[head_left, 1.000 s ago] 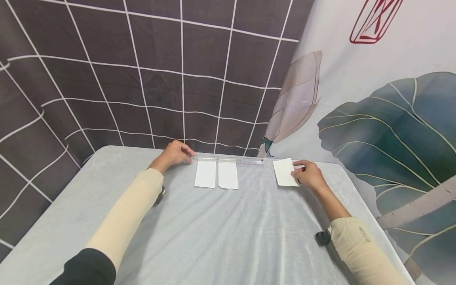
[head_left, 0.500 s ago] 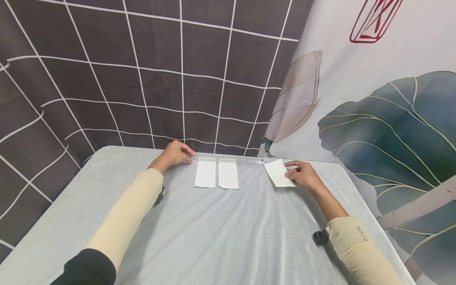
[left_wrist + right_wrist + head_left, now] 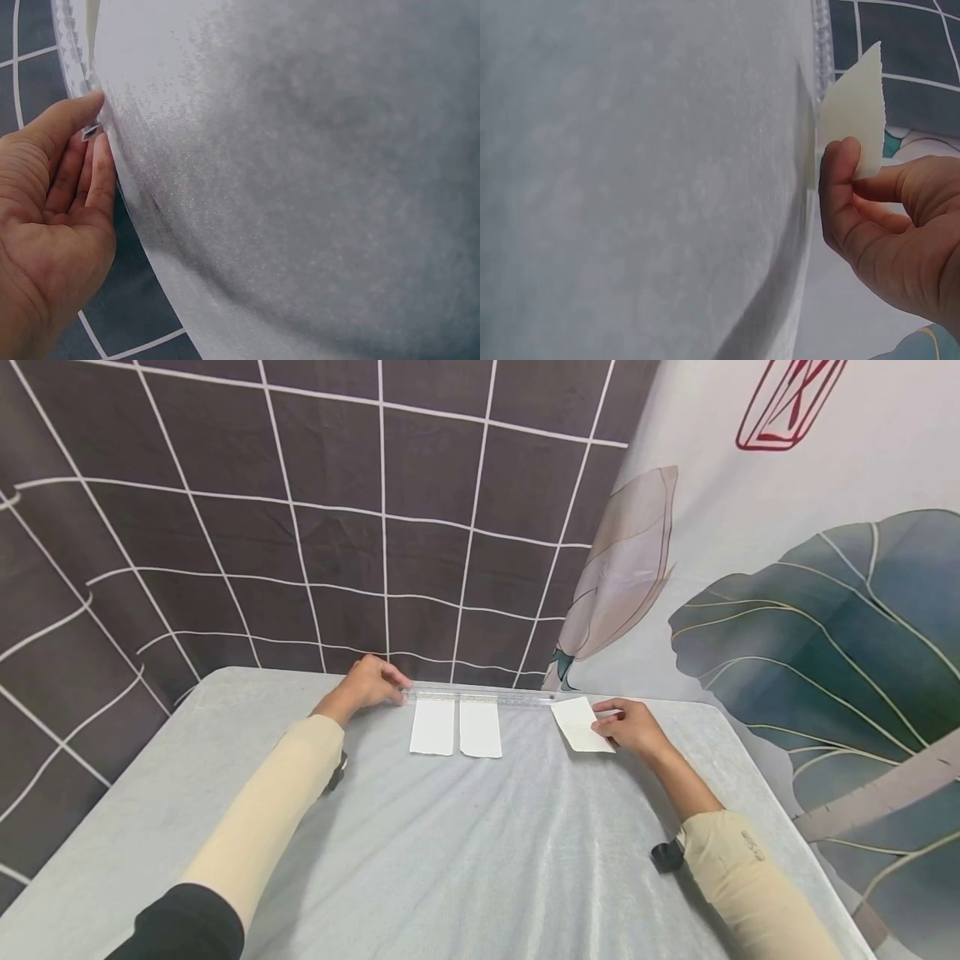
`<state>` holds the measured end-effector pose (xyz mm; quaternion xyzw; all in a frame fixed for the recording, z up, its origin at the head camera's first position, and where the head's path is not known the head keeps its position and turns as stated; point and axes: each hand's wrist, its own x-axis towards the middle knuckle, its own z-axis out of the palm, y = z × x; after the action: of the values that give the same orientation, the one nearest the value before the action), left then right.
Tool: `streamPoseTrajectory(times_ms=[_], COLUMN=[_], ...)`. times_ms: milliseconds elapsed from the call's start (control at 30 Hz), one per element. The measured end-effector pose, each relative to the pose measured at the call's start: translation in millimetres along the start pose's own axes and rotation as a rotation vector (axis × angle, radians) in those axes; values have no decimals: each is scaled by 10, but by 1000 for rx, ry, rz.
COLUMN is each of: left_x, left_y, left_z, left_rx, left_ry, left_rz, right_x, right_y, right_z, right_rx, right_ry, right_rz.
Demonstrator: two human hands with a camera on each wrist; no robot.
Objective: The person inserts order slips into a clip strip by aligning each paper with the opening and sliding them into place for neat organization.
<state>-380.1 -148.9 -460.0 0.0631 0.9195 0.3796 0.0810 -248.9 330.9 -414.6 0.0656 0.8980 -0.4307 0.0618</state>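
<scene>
A long clear plastic strip lies along the far edge of the cloth-covered table. My left hand pinches its left end between thumb and fingers, and the end shows beside the thumb in the left wrist view. Two white paper slips lie side by side, their top edges at the strip. In my right hand a third paper slip is pinched near its right side. That slip is tilted, its upper left corner close to the strip's right end. The right wrist view shows it raised, with a ragged edge.
A pale, slightly wrinkled cloth covers the table. Behind it hangs a dark curtain with white grid lines. A leaf-patterned curtain hangs at the right.
My right hand has moved left with the paper slip, bringing it from beyond the strip's right end up to it. The slip has turned to a slant. The left hand has stayed still.
</scene>
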Motion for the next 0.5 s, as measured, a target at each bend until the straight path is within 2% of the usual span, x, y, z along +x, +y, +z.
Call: streamPoseTrajectory(times_ms=[300, 500], left_x=[-76, -43], left_y=[64, 32], left_z=[-13, -13], left_rx=[-12, -15], left_ry=[0, -4], left_rz=[-13, -13], right_x=[34, 69], right_y=[-80, -102], right_z=[100, 137], right_rx=[5, 39], right_ry=[-1, -17], right_rz=[25, 46])
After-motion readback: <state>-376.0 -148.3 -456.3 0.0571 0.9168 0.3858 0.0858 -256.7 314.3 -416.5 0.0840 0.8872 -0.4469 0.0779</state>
